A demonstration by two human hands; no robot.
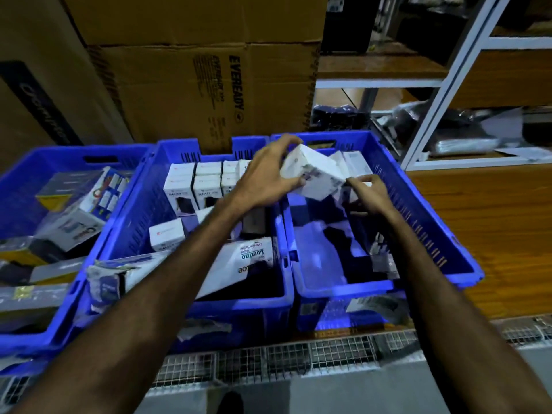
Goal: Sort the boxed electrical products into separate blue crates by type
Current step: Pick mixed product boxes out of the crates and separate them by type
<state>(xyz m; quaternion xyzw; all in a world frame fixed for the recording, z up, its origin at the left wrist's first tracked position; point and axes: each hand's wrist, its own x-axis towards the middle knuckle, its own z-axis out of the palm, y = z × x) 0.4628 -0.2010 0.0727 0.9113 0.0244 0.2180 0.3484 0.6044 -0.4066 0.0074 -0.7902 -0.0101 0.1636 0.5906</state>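
Two bare forearms reached forward from the near edge over three blue crates set side by side. Over the far end of the right crate (pixel 418 213), the left hand (pixel 263 177) gripped a white box (pixel 313 171), fingers curled round its far and near edges and holding it tilted. The right hand (pixel 369 194) pinched the same box at its lower right corner. More white boxes stood behind it in that crate. In the middle crate (pixel 143 210), small white boxes (pixel 194 186) stood in rows at the far end. The left crate (pixel 27 174) held mixed packages. Brown cardboard cartons (pixel 194 85) rose beyond.
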